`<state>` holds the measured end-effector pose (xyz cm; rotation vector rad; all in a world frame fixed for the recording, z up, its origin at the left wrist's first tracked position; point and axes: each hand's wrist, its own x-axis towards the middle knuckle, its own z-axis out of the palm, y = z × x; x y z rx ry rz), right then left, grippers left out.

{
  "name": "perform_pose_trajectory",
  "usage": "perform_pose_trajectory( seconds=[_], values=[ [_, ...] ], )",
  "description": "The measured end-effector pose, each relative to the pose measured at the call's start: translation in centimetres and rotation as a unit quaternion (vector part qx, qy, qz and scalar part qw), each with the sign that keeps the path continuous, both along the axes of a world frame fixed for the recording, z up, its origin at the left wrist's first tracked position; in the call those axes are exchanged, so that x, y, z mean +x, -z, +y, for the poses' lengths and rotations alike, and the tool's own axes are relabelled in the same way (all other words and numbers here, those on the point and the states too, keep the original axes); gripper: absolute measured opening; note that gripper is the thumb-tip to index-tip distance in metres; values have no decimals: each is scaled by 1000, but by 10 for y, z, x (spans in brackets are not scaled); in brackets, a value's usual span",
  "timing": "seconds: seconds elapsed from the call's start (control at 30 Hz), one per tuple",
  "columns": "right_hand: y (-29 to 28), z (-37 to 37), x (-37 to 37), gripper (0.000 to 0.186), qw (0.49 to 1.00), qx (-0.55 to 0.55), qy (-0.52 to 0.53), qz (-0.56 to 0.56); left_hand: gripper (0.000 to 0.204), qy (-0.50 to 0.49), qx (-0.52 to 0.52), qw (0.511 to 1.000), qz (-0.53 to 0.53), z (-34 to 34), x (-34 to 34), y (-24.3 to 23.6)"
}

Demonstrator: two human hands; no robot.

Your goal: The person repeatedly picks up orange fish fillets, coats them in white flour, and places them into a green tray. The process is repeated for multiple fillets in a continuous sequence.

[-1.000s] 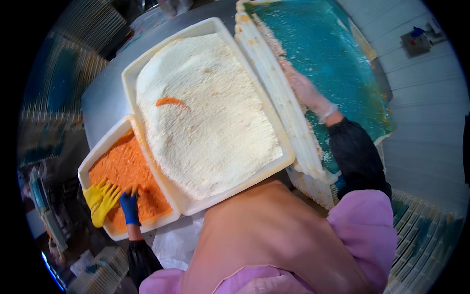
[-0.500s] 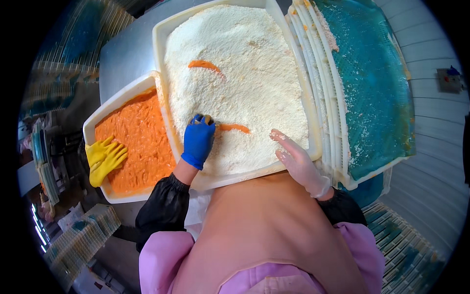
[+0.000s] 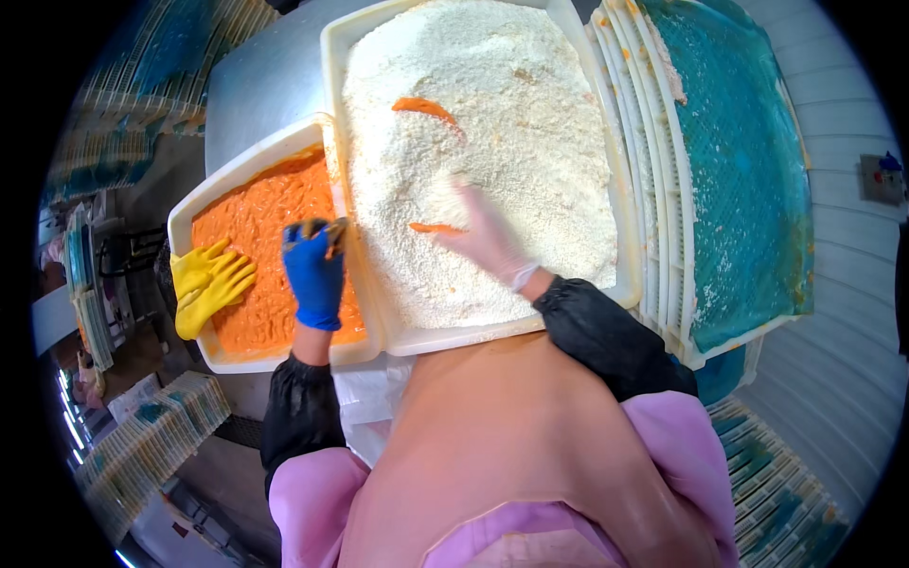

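Note:
My left hand (image 3: 314,279), in a blue glove with dark-stained fingertips, is over the right side of a white tub (image 3: 183,213) of wet orange strips (image 3: 251,199). Its fingers are curled; anything between them is hidden. My right hand (image 3: 488,237), in a thin translucent glove, reaches over a larger white tub (image 3: 628,189) filled with pale crumbs (image 3: 511,133). Its fingers are stretched out and slightly blurred. Below them, the thumb is close to an orange strip (image 3: 437,228) lying on the crumbs. Farther back, another orange strip (image 3: 424,107) rests on the crumbs, partly coated.
A yellow rubber glove (image 3: 213,284) lies over the left rim of the orange tub. To the right is a stack of white trays (image 3: 653,180), topped with teal mesh (image 3: 748,180). Both tubs stand on a metal table (image 3: 265,90). More racks (image 3: 156,440) are at lower left.
My left hand has moved left from the crumbs to the orange tub, leaving the nearer strip behind. My right hand has swung left and forward to that strip. The whole view has shifted slightly.

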<state>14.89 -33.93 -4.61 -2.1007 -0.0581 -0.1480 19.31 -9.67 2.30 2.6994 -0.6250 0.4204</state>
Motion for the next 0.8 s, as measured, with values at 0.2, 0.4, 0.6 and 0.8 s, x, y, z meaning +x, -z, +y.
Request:
perform_pose_trajectory(
  seconds=[0.2,0.4,0.6,0.8],
  values=[
    [-12,-15,-6,47,980,-108,-164,-36,21,-104,267,956,58,119,-17,45],
    [-31,-43,-27,34,972,55,-125,193,14,-22,180,975,130,133,-12,69],
    [-134,-148,-100,26,904,324,99,259,26,-31,216,960,172,155,-21,80],
    [-136,-233,-155,31,938,-235,211,143,31,-22,158,960,230,177,-10,79]
  ],
)
